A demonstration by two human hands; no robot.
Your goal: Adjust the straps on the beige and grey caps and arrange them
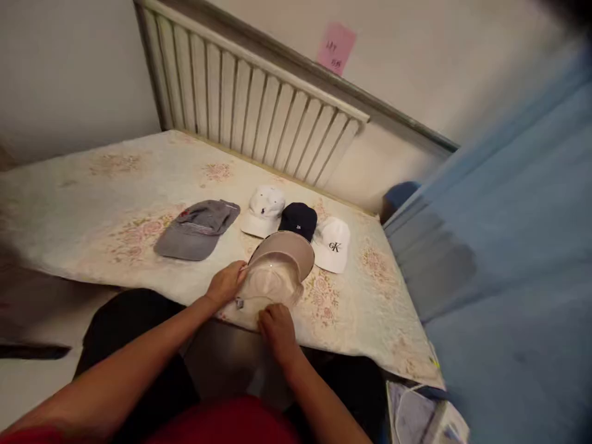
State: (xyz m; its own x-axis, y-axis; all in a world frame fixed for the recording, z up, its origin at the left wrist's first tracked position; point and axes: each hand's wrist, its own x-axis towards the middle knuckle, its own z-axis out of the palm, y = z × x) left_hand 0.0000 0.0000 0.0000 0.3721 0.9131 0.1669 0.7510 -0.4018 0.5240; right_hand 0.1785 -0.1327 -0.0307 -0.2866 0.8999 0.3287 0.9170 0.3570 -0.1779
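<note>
A beige baseball cap (268, 282) is at the near edge of the floral-covered surface, its brim pointing away from me. My left hand (226, 282) grips the cap's left side near the brim. At the cap's back edge, my right hand (278, 330) has its fingers curled on the rim; the fingertips are partly hidden. Just beyond the brim sit a white cap with a small dark emblem (263, 211), a navy cap (300, 220) and a white cap with black letters (333, 245). A grey cap (198, 230) lies farther left.
The floral cover (365, 314) spreads over a bed-like surface. A white radiator (259, 111) stands along the wall behind it, with a pink note (337, 48) above. A blue curtain (499, 246) hangs on the right. Boxes and a white cable (401, 407) lie at lower right.
</note>
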